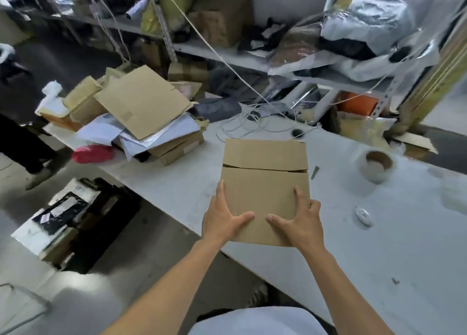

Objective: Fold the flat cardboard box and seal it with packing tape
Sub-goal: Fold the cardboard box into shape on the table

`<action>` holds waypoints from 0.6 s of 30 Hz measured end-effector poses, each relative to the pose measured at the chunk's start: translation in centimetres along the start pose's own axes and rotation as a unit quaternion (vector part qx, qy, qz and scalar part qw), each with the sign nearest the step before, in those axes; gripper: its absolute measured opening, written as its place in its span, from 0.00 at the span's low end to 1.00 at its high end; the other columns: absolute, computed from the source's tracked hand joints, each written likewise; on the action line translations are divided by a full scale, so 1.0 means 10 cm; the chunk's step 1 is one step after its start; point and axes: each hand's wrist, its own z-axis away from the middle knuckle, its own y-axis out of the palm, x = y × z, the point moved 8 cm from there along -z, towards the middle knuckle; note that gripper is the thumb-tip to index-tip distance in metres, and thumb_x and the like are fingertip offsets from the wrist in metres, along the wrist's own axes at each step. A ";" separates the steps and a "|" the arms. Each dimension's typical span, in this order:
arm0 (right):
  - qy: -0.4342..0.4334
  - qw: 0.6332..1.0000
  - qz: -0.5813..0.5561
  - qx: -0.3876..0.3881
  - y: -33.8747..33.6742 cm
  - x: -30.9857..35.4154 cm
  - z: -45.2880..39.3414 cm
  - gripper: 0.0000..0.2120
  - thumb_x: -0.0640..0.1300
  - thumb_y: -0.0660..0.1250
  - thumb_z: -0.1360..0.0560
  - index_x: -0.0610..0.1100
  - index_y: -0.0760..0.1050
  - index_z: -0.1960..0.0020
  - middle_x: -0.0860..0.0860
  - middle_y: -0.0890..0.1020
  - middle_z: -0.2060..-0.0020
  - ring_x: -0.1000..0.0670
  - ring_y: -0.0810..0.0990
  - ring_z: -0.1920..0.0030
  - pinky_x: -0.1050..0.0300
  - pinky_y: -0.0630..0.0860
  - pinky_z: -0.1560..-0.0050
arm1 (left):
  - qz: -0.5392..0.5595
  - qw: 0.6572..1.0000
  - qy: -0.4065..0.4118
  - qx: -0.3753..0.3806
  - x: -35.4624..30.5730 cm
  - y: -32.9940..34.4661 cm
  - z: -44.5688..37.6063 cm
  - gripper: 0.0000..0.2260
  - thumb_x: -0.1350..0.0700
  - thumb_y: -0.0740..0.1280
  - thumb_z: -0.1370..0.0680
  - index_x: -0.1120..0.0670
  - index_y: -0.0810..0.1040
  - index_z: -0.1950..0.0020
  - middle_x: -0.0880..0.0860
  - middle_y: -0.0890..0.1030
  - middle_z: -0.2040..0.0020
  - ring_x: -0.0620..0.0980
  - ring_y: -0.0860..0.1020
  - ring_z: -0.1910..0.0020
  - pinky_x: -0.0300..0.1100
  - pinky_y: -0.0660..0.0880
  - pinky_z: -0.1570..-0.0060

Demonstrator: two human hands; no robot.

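Note:
A brown cardboard box point(265, 178) stands on the white table point(379, 246) near its left edge, its two top flaps folded down and meeting at a seam across the far part. My left hand point(222, 221) grips the box's near left side, thumb on top. At the near right side my right hand point(300, 221) holds it the same way. A roll of packing tape point(377, 165) lies flat on the table to the right of the box, apart from both hands.
A heap of flat cardboard point(141, 104), white sheets and a red bag point(92, 154) fills the table's far left. Loose string point(242, 125) lies behind the box. A small white object point(362, 216) lies to the right. Cluttered shelves point(227, 54) stand behind; a person's legs point(22, 147) are at left.

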 end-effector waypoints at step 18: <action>0.152 0.980 -0.061 -0.112 -0.16 -0.59 -0.09 0.42 0.53 0.71 0.26 0.47 0.51 0.21 0.45 0.69 0.31 0.43 0.72 0.34 0.48 0.70 0.38 | 0.051 0.990 0.082 0.105 -0.32 0.51 -0.93 0.18 0.59 0.61 0.18 0.47 0.66 0.28 0.52 0.81 0.48 0.51 0.76 0.56 0.40 0.68 0.65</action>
